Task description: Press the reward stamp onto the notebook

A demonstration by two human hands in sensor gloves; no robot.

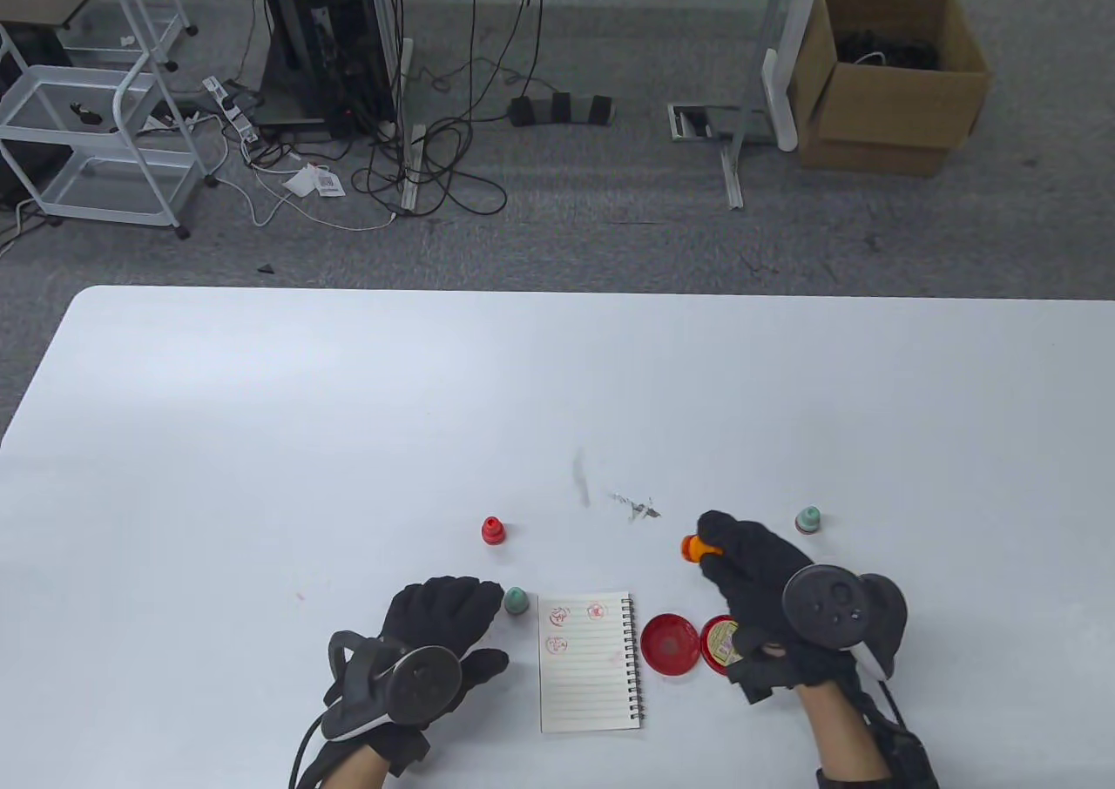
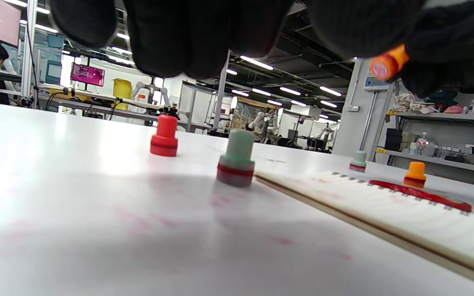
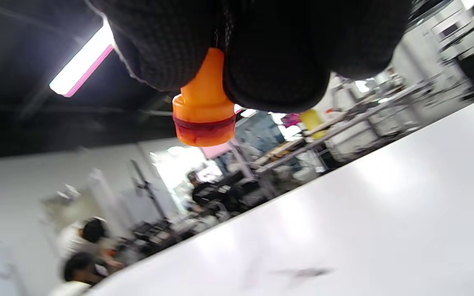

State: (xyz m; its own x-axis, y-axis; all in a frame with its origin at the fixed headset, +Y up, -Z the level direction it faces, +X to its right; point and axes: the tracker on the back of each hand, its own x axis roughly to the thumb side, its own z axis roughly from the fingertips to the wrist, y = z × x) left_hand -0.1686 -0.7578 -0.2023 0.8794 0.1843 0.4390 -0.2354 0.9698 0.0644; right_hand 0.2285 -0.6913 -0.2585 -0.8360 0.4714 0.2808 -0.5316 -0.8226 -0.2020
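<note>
The spiral notebook [image 1: 591, 660] lies open near the table's front edge, with three red stamp marks at the top of its page. My right hand [image 1: 712, 547] grips an orange stamp [image 1: 693, 548] by its handle and holds it in the air beyond the open red ink pad [image 1: 669, 644]. In the right wrist view the stamp [image 3: 204, 111] hangs from my fingers [image 3: 274, 65], well above the table. My left hand [image 1: 453, 602] rests flat on the table just left of the notebook and holds nothing.
A green stamp [image 1: 516, 600] stands by my left fingertips, a red stamp [image 1: 493, 529] beyond it, another green one [image 1: 809, 520] at the right. The ink pad's lid [image 1: 719, 641] lies under my right hand. A second orange stamp [image 2: 415, 174] stands behind the pad.
</note>
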